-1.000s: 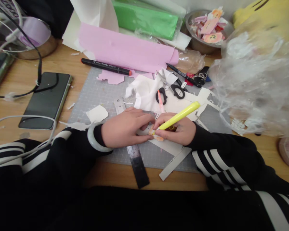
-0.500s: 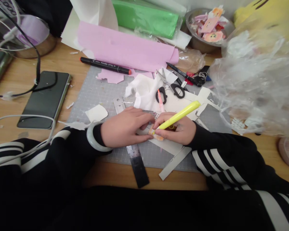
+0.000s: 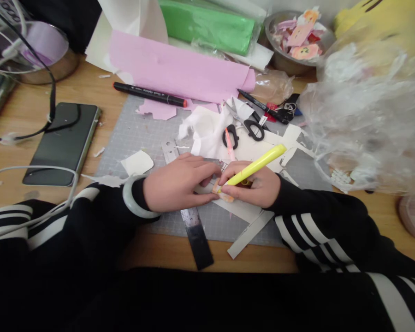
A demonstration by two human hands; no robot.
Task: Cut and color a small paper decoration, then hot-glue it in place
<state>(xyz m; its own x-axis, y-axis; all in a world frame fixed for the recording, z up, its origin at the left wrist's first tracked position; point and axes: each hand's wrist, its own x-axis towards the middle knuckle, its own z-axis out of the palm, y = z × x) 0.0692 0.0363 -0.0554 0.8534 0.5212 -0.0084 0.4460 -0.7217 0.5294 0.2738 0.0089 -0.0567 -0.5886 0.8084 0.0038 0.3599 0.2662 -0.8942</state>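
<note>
A yellow highlighter (image 3: pixel 257 164) slants up and to the right from my right hand (image 3: pixel 263 186), whose fingers are closed around its lower end. Its tip meets a small orange-and-white paper piece (image 3: pixel 226 197), partly covered by my fingers. My left hand (image 3: pixel 180 182) comes in from the left, its thumb and forefinger holding the near side of that piece. Under my left hand lies a metal ruler (image 3: pixel 190 216), its middle hidden. White paper sheets (image 3: pixel 240 210) are spread beneath both hands. Just beyond my fingers rests a pink-orange pen (image 3: pixel 229 145).
Scissors (image 3: pixel 244 122), a black marker (image 3: pixel 148 94) and paper scraps (image 3: pixel 137 163) lie on the grey cutting mat (image 3: pixel 124 138). Behind them is folded pink paper (image 3: pixel 180 69). A metal bowl (image 3: pixel 290 67) of paper cutouts and clear plastic bags (image 3: pixel 370 115) stand right; a phone (image 3: pixel 62 143) lies left.
The whole view has shifted very slightly to the left. Both hands, the highlighter and the paper piece keep almost the same pose.
</note>
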